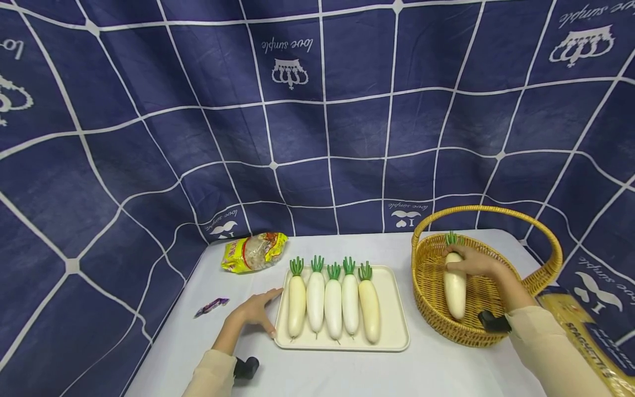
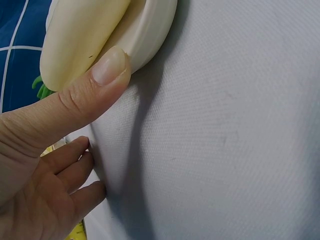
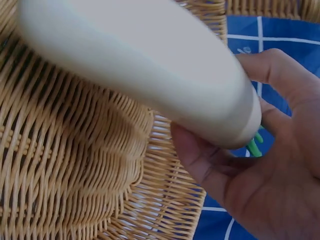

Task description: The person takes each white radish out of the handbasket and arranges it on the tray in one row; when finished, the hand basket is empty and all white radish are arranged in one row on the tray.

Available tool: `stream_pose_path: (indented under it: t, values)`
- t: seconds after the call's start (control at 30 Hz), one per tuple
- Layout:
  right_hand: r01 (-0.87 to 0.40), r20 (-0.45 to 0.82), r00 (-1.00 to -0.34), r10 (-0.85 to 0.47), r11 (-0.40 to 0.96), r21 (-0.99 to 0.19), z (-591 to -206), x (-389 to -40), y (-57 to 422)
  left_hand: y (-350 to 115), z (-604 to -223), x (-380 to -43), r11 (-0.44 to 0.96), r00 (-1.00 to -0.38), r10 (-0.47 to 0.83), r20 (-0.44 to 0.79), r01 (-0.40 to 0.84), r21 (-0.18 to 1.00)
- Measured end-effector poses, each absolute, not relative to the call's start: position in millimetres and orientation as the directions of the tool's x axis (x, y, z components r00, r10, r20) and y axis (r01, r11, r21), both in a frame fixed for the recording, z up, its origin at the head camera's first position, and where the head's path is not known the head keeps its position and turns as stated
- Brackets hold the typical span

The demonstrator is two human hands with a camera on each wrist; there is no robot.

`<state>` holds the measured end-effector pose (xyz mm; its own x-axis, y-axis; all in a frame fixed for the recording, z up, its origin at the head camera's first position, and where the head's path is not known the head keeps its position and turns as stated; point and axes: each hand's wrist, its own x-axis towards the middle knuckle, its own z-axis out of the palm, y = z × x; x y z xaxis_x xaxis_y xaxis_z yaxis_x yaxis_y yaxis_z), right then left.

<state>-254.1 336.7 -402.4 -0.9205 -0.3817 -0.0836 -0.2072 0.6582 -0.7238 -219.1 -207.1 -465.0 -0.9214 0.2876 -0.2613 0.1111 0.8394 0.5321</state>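
Note:
My right hand (image 1: 468, 261) grips a white radish (image 1: 455, 289) near its leafy end, with thumb and fingers on either side. The radish hangs lengthwise inside the wicker basket (image 1: 431, 314); in the right wrist view its pale body (image 3: 135, 65) overlaps the woven wall, green leaves showing behind the fingers. My left hand (image 1: 255, 311) is at the left edge of a cream tray (image 1: 392, 309), fingers spread and thumb tip right at the rim. Several radishes (image 1: 333, 309) lie side by side on the tray, leaves pointing away. The leftmost, yellowish radish (image 2: 80, 40) is close to the left thumb.
Behind the left hand lies a yellow-and-clear food bag (image 1: 254, 252), with a small purple wrapped item (image 1: 211, 307) nearer the left edge. A spaghetti pack (image 1: 590, 342) sits right of the basket. The basket's tall handle (image 1: 488, 208) arches over it. A blue checked cloth (image 1: 357, 127) hangs behind.

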Motion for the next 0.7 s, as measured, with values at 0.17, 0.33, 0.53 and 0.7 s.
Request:
stream_pose_path:
  t: [0.17, 0.33, 0.53, 0.7]
  values:
    - [-0.277, 0.034, -0.931, -0.365, 0.64, -0.716, -398, -246, 333, -207, -465, -219, 0.837, -0.922, 0.29, -0.258, 0.113, 0.536]
    - [-0.307, 0.102, -0.934, -0.342, 0.627, -0.716, -392, -238, 330, -206, -464, -218, 0.837, -0.922, 0.288, -0.26, 0.111, 0.536]
    - [-0.343, 0.159, -0.93, -0.331, 0.626, -0.7, -381, -228, 323, -206, -464, -219, 0.839, -0.921, 0.282, -0.267, 0.103, 0.534]
    - [-0.388, 0.203, -0.916, -0.347, 0.631, -0.671, -374, -223, 317, -206, -464, -219, 0.839, -0.921, 0.283, -0.268, 0.103, 0.535]
